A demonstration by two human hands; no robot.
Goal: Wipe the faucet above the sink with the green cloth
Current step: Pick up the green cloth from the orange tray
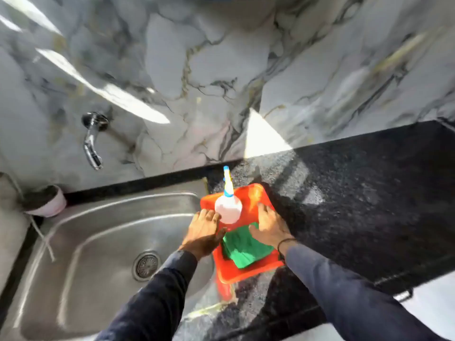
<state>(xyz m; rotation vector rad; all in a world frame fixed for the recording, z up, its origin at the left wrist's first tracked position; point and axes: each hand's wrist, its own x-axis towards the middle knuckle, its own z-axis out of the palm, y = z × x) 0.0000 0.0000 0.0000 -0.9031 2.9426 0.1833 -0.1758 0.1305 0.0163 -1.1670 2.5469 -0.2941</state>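
Two hands' fingers (253, 228) just beside green cloth (246, 249) on red tray (248, 273).

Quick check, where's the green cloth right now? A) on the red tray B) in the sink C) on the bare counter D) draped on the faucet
A: the green cloth lies on the red tray beside the spray bottle, with the right hand on its edge; the faucet on the wall is bare.
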